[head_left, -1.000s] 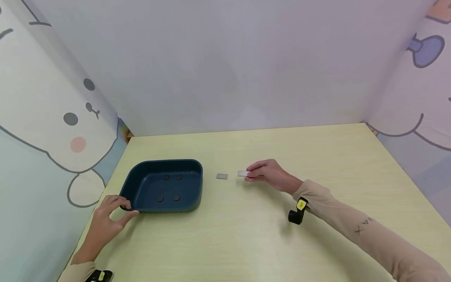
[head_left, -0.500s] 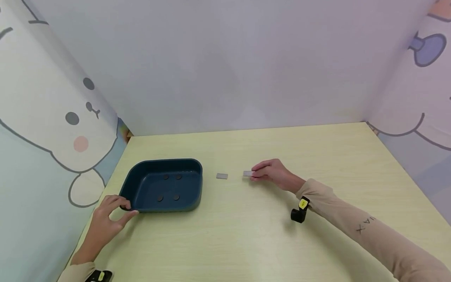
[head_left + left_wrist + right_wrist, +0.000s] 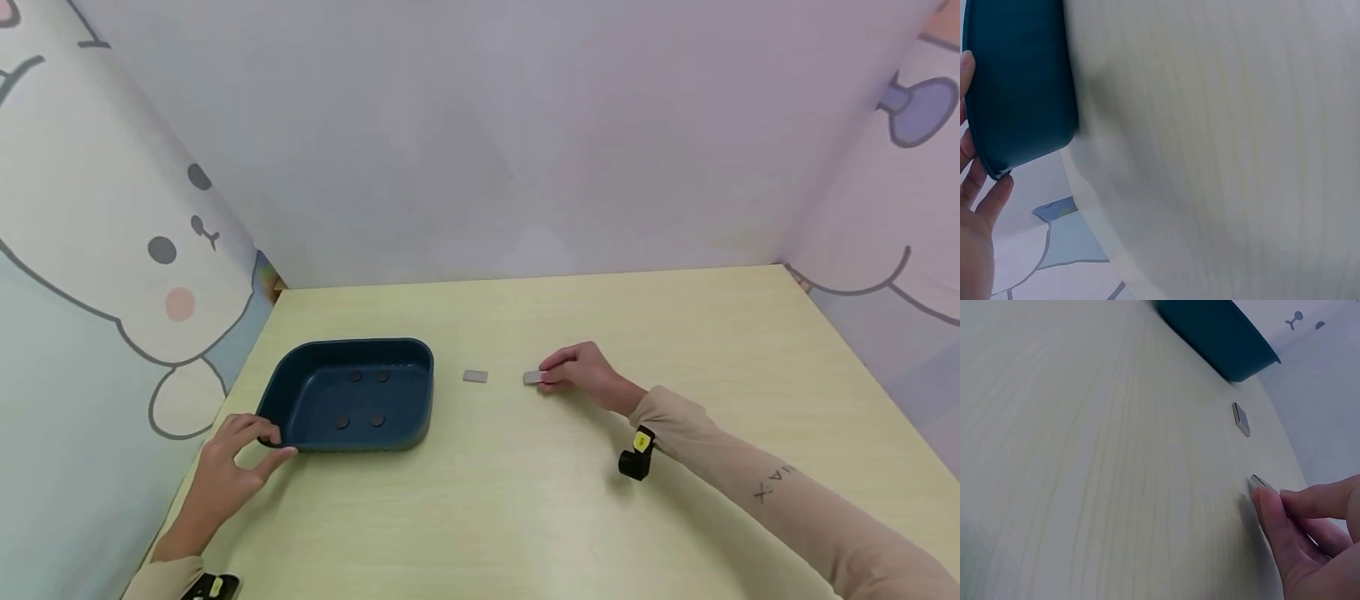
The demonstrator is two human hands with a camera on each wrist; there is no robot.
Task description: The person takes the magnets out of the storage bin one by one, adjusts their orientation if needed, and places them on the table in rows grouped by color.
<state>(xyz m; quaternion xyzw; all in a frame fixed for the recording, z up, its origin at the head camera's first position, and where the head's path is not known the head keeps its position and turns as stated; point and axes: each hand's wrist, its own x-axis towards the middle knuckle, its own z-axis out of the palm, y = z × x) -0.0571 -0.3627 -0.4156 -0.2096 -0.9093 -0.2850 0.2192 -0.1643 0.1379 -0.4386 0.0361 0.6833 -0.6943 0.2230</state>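
My left hand (image 3: 225, 471) pinches the near left corner of a dark blue rectangular tub (image 3: 423, 408), with its thumb outside and fingers over the rim. The left wrist view has the same tub (image 3: 1019, 81) gripped at its edge. To the right, my right hand (image 3: 583, 377) holds a small flat silver-grey bar (image 3: 532, 377) between thumb and fingers. The bar (image 3: 1260, 481) is mostly covered by the fingertips in the right wrist view, and I cannot tell whether it touches the table. A similar silver-grey bar (image 3: 475, 376) lies between the tub and my right hand.
Several dark round discs (image 3: 377, 420) lie spread on the tub's floor. The pale wooden table (image 3: 510, 500) meets a plain light wall (image 3: 510, 150) at the back. Cartoon-printed panels (image 3: 97, 208) flank it on both sides.
My right hand has shifted a little to the right and then slightly nearer with the bar, widening the space to the other bar. My left hand stays on the tub.
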